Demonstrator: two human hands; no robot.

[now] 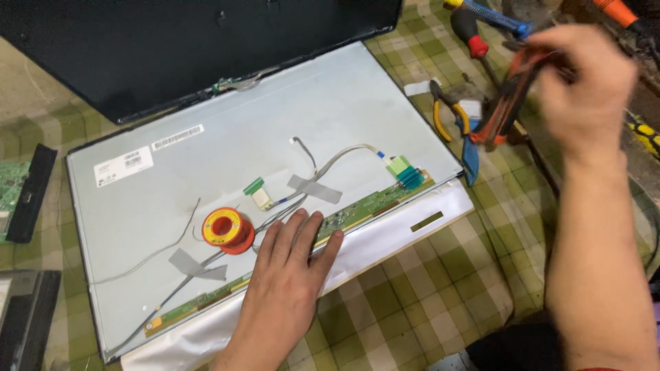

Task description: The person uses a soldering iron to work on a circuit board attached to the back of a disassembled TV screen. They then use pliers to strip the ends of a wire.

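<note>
A grey display panel (pixel 275 124) lies back side up on a green checked cloth (pixel 426 275). My left hand (pixel 289 275) rests flat on its near edge, fingers spread over the green circuit strip (pixel 364 209) and touching the bundled wires. An orange solder spool (pixel 225 230) sits just left of my fingers. My right hand (pixel 584 82) is raised at the upper right, blurred, closed around a red and black handled tool (pixel 512 103).
A black back cover (pixel 172 48) lies beyond the panel. Pliers with yellow handles (pixel 447 113) and screwdrivers (pixel 474 34) lie at the upper right. A dark bar (pixel 31 192) and a green board (pixel 10 185) sit at the left edge, a black device (pixel 24 319) below.
</note>
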